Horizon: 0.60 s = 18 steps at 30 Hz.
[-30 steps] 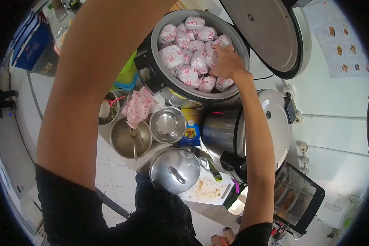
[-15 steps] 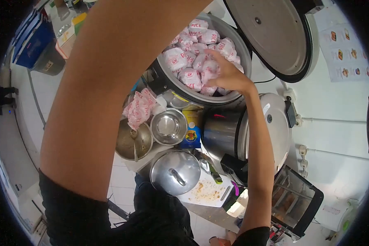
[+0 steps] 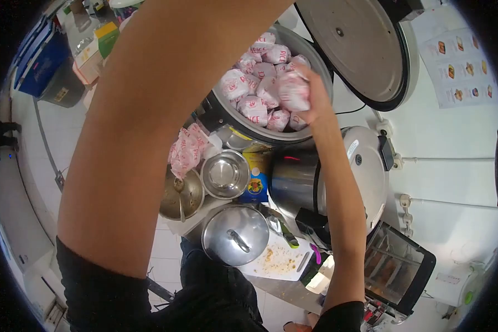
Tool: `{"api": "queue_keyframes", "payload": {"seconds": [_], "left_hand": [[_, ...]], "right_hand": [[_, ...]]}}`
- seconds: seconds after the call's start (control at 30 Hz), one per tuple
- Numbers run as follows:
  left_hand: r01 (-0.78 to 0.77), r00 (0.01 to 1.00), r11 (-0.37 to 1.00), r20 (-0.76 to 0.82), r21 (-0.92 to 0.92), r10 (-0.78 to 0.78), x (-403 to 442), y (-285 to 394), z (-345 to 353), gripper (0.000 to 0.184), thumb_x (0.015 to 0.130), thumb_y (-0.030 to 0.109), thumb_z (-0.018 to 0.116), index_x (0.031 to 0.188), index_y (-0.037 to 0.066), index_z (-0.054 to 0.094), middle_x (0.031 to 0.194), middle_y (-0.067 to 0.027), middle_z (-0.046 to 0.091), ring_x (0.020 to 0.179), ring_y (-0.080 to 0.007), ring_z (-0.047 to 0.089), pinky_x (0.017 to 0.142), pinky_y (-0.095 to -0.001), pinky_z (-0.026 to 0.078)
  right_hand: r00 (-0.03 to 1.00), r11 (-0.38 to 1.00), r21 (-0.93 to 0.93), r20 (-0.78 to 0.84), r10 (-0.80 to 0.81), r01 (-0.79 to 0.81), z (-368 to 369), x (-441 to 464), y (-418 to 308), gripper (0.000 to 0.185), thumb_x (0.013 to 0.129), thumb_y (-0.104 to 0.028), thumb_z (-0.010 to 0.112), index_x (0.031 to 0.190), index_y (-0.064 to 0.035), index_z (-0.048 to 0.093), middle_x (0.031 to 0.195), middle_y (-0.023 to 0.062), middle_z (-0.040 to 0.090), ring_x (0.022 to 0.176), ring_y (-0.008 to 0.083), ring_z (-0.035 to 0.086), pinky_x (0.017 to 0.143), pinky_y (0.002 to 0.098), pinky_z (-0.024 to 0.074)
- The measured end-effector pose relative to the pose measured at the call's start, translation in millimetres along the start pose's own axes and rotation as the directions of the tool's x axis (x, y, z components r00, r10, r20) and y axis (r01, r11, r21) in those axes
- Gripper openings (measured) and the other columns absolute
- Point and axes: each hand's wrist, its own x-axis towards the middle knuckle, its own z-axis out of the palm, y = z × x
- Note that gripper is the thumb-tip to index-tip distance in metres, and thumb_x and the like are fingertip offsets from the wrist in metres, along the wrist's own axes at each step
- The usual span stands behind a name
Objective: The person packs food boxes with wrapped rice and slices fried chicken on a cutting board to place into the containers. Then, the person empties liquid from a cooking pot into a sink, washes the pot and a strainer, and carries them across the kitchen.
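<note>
My right hand [image 3: 317, 99] is closed around a paper-wrapped rice parcel [image 3: 293, 93], blurred by motion, at the right side of a large round cooker [image 3: 260, 131]. Beneath it, the cooker holds several more wrapped parcels [image 3: 254, 109], white paper with red "RICE" lettering. The cooker's lid [image 3: 354, 50] is raised at the upper right. My left arm reaches across the view from lower left to the top edge, and the left hand is outside the picture. That arm hides part of the cooker's left side.
Crumpled wrappers [image 3: 187, 152] lie beside a steel bowl [image 3: 225, 174] and a bowl with a spoon [image 3: 191, 193]. Nearer stand a lidded pot [image 3: 235, 235] and a white cutting board [image 3: 274, 260] with crumbs. A second, closed cooker [image 3: 359, 177] and a glass display case [image 3: 398, 271] are at right.
My right hand, spread over the parcels before, is now closed on one and has shifted slightly within the cooker's right side. The whole view has shifted a little.
</note>
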Motion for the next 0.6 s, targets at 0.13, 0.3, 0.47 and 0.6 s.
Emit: {"api": "queue_keyframes", "payload": {"seconds": [0.13, 0.3, 0.47, 0.6], "left_hand": [[-0.011, 1.0, 1.0, 0.009, -0.004, 0.011, 5, -1, -5, 0.047, 0.074, 0.013, 0.057, 0.116, -0.005, 0.062, 0.108, -0.0251, 0.066, 0.089, -0.0305, 0.063, 0.08, -0.041, 0.05], [-0.035, 0.996, 0.999, 0.084, 0.034, 0.032, 10, -4, -14, 0.04, 0.074, 0.008, 0.049, 0.107, -0.005, 0.065, 0.104, -0.0236, 0.067, 0.082, -0.0289, 0.061, 0.076, -0.0426, 0.047], [0.248, 0.969, 0.956, -0.044, 0.156, -0.244, -19, 11, -25, 0.055, 0.074, 0.029, 0.058, 0.124, 0.005, 0.063, 0.128, -0.0227, 0.06, 0.119, -0.0333, 0.058, 0.098, -0.0361, 0.045], [0.262, 0.963, 0.956, -0.105, 0.13, -0.25, -19, 3, -22, 0.057, 0.074, 0.03, 0.059, 0.125, 0.004, 0.062, 0.13, -0.0227, 0.058, 0.121, -0.0346, 0.057, 0.101, -0.0378, 0.044]], "right_hand": [[0.99, 0.991, 0.08, -0.083, 0.115, -0.109, -13, 12, -31, 0.045, 0.08, -0.034, 0.073, 0.11, -0.0024, 0.064, 0.087, 0.0113, 0.071, 0.072, 0.0264, 0.069, 0.073, 0.0346, 0.0561], [0.959, -0.026, -1.0, 0.008, -0.282, 0.001, -22, 43, -29, 0.088, 0.062, -0.051, 0.08, 0.134, -0.0105, 0.05, 0.116, 0.0261, 0.064, 0.11, 0.0393, 0.062, 0.094, 0.0446, 0.0501], [0.984, -0.02, -0.997, -0.076, -0.159, -0.08, -15, 57, -23, 0.088, 0.064, -0.035, 0.076, 0.142, -0.0151, 0.042, 0.123, 0.0259, 0.061, 0.116, 0.0404, 0.058, 0.099, 0.0448, 0.0467], [0.968, 0.257, -0.966, -0.091, -0.235, -0.029, -11, 1, -33, 0.08, 0.068, -0.034, 0.076, 0.138, -0.0082, 0.046, 0.122, 0.0244, 0.062, 0.118, 0.0364, 0.058, 0.101, 0.0419, 0.046]]}}
